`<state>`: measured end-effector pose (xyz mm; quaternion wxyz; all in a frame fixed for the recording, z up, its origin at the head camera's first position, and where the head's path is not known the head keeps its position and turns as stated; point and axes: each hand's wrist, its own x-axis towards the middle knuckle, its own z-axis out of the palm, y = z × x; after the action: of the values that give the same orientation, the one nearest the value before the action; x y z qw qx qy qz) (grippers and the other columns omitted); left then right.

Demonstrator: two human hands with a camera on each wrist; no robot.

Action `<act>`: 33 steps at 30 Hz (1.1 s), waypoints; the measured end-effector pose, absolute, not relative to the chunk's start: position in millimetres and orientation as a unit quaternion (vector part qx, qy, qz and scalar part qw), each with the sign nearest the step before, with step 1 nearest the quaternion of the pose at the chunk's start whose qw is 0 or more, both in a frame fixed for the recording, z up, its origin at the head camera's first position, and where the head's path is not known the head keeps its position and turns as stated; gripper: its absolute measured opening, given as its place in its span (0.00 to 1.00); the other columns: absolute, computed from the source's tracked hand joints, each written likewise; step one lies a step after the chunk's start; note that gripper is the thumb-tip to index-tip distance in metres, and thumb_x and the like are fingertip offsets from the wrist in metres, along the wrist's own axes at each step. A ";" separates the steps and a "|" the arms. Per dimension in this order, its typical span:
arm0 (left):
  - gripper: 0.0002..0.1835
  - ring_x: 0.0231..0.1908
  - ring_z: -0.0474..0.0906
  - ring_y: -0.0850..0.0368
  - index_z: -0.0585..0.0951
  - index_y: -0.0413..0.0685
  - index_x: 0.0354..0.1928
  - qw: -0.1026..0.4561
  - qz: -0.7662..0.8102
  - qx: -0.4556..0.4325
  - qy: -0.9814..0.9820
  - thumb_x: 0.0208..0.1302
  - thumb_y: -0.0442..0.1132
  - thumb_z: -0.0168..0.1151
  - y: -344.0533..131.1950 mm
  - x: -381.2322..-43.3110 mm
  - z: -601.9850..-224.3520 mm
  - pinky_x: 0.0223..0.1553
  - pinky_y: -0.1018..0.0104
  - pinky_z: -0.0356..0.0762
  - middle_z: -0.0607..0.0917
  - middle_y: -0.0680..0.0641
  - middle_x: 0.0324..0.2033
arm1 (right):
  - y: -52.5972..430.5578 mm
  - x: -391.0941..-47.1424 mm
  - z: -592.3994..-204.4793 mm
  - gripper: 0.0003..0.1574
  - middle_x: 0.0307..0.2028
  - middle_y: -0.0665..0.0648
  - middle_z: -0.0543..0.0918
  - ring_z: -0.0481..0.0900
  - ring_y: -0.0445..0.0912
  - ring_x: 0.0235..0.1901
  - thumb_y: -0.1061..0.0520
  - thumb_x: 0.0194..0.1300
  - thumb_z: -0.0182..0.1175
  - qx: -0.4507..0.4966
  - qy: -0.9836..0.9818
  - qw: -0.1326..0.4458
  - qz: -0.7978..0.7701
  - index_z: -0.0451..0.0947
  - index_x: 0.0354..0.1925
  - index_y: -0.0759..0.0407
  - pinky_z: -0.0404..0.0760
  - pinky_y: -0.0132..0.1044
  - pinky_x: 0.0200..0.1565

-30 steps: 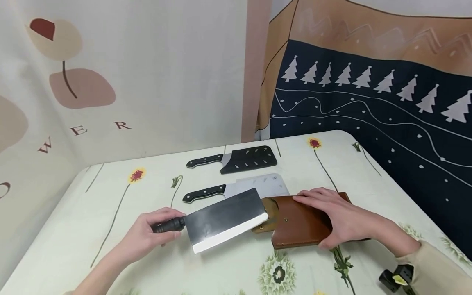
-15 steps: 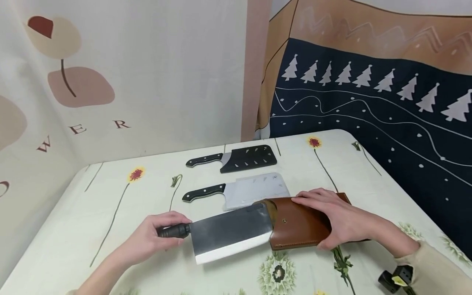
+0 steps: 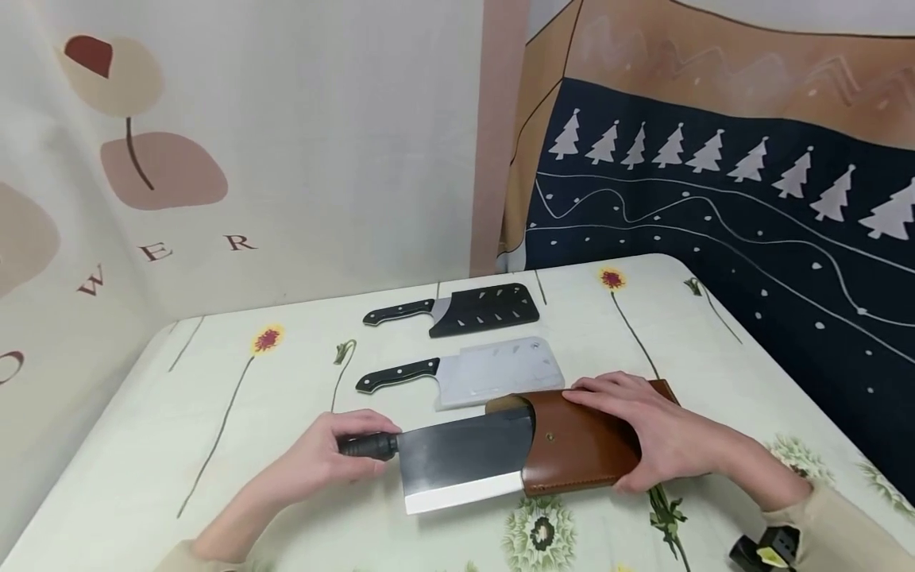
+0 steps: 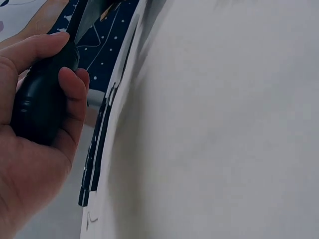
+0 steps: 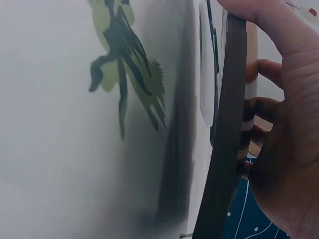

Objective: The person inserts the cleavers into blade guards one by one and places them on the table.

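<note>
My left hand grips the black handle of a large cleaver. In the left wrist view the fingers curl round that handle. The cleaver's front end is inside a brown leather sheath; the rest of its dark blade and bright lower edge shows outside. My right hand spans the sheath, thumb at its near edge and fingers at its far edge. The right wrist view shows the sheath edge-on, with the hand against it.
Behind the sheath lies a black-handled cleaver in a pale translucent cover. Farther back is another cleaver in a black cover. A flowered cloth covers the table, with curtains behind. A small black device sits by the right sleeve.
My left hand has moved right, lowering and levelling the cleaver, and its front end has slid into the sheath. My right hand has stayed on the sheath, nearly in place.
</note>
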<state>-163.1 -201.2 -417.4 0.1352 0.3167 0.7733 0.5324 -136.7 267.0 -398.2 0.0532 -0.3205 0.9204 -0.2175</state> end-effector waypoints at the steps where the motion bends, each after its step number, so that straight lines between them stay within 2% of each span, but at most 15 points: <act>1: 0.18 0.42 0.80 0.58 0.87 0.45 0.52 0.137 0.533 0.319 0.772 0.58 0.29 0.73 -197.7 -164.4 -418.3 0.33 0.63 0.83 0.86 0.47 0.47 | 266.8 -136.1 -398.9 0.66 0.73 0.54 0.66 0.61 0.56 0.69 0.38 0.41 0.81 -0.322 0.920 0.052 -0.216 0.62 0.77 0.32 0.69 0.68 0.55; 5: 0.18 0.41 0.79 0.58 0.87 0.44 0.52 0.139 0.531 0.338 0.765 0.58 0.29 0.74 -184.7 -169.0 -422.0 0.34 0.64 0.82 0.87 0.46 0.46 | 263.9 -134.5 -400.7 0.66 0.73 0.54 0.67 0.60 0.55 0.68 0.39 0.40 0.81 -0.329 0.918 0.048 -0.215 0.63 0.76 0.32 0.69 0.66 0.54; 15: 0.19 0.47 0.81 0.56 0.87 0.43 0.52 0.135 0.522 0.360 0.762 0.57 0.29 0.74 -165.6 -172.0 -425.5 0.49 0.69 0.78 0.88 0.48 0.47 | 256.1 -134.4 -400.5 0.66 0.71 0.49 0.68 0.62 0.51 0.67 0.35 0.39 0.80 -0.343 0.914 0.052 -0.211 0.63 0.76 0.32 0.70 0.64 0.54; 25: 0.19 0.48 0.81 0.57 0.87 0.42 0.52 0.136 0.521 0.353 0.765 0.56 0.30 0.74 -158.7 -170.7 -426.3 0.50 0.68 0.77 0.88 0.48 0.47 | 261.0 -133.2 -400.5 0.66 0.71 0.49 0.69 0.62 0.50 0.66 0.34 0.39 0.81 -0.349 0.913 0.032 -0.207 0.63 0.76 0.32 0.71 0.63 0.54; 33: 0.19 0.48 0.81 0.57 0.87 0.43 0.53 0.139 0.517 0.349 0.770 0.57 0.30 0.74 -146.1 -173.0 -424.9 0.50 0.68 0.77 0.88 0.49 0.48 | 253.9 -134.3 -400.5 0.68 0.71 0.47 0.68 0.62 0.49 0.66 0.39 0.37 0.82 -0.360 0.910 0.018 -0.203 0.64 0.76 0.33 0.72 0.60 0.53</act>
<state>-173.0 -146.1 -424.9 0.1386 0.3489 0.7696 0.5166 -134.3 253.9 -400.5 0.0183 -0.3602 0.9104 -0.2026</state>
